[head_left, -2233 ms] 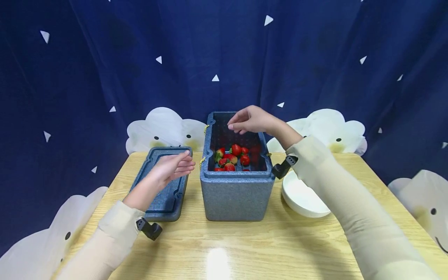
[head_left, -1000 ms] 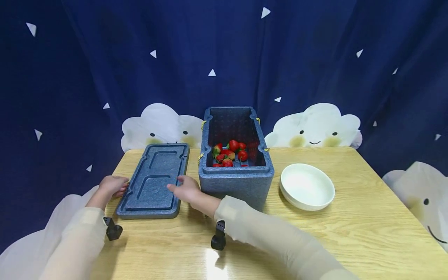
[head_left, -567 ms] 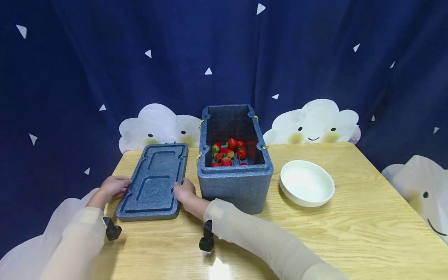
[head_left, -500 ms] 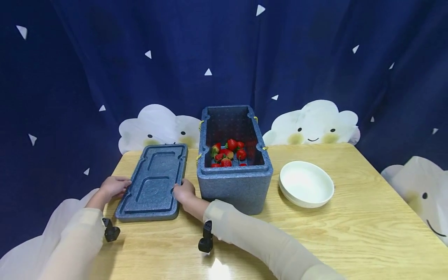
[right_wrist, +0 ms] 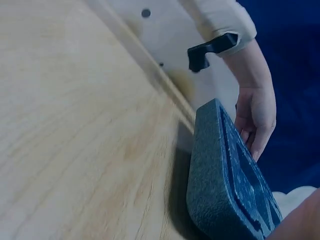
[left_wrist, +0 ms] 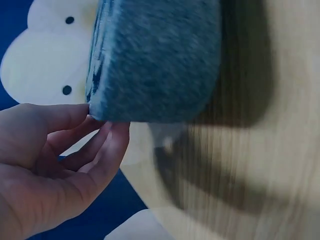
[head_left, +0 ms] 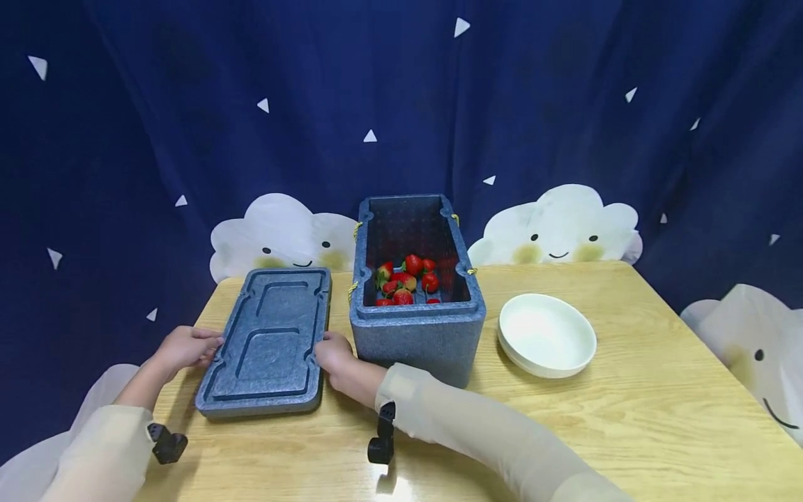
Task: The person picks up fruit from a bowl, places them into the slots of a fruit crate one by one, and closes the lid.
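A blue-grey foam box lid (head_left: 271,307) lies between my two hands, its recessed face up. My left hand (head_left: 182,347) pinches its left edge; in the left wrist view the thumb of that left hand (left_wrist: 55,160) is at the upper rim and the fingertips are at the side. At the opposite edge, my right hand (head_left: 337,357) grips the lid, its lower fingers hidden. The right wrist view shows the lid's side (right_wrist: 205,175) with shadow beside it, and mostly leaves out the right hand. The lid looks slightly raised.
Right of the lid stands the open foam box (head_left: 417,341), with yellow cord loops and several strawberries (head_left: 403,280) inside. A white bowl (head_left: 547,335) sits farther right on the wooden table (head_left: 596,418). A dark blue curtain (head_left: 401,90) hangs behind.
My right hand has come from above the box to the lid's right edge, and my left hand has moved to its left edge. The lid has since shifted slightly left and nearer.
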`<control>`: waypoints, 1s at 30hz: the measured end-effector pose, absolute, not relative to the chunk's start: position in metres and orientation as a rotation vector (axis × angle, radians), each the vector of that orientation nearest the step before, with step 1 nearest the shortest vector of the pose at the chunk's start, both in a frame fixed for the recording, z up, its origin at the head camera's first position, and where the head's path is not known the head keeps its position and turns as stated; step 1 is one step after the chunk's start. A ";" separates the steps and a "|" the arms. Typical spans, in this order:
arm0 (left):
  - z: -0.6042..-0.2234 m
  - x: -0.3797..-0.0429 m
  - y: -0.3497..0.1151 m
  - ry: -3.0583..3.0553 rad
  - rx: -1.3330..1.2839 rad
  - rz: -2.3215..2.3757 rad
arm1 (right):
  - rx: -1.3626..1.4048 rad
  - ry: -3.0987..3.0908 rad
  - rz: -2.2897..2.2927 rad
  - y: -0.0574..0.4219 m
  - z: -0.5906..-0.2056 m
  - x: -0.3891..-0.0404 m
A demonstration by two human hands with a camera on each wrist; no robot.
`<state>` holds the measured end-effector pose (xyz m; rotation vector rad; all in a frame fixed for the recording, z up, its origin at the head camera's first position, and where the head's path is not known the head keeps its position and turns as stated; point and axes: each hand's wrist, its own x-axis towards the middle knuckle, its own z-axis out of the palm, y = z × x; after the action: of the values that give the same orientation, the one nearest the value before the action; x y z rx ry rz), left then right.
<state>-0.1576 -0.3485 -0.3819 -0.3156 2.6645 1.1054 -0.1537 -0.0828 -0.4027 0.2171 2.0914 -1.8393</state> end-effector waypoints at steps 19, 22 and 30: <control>-0.341 -0.096 -0.331 3.072 -0.208 0.863 | 0.378 1.756 -1.995 -0.075 -0.392 -0.134; -0.336 -0.086 -0.327 3.094 -0.248 0.863 | 0.375 1.746 -1.999 -0.072 -0.388 -0.132; -0.317 -0.071 -0.338 3.163 -0.322 0.884 | 0.188 1.721 -2.070 -0.073 -0.365 -0.124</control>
<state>-0.0711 -0.3376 -0.3171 -0.3224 3.1634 0.8837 -0.1237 -0.0732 -0.3648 0.1878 1.7208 -2.0695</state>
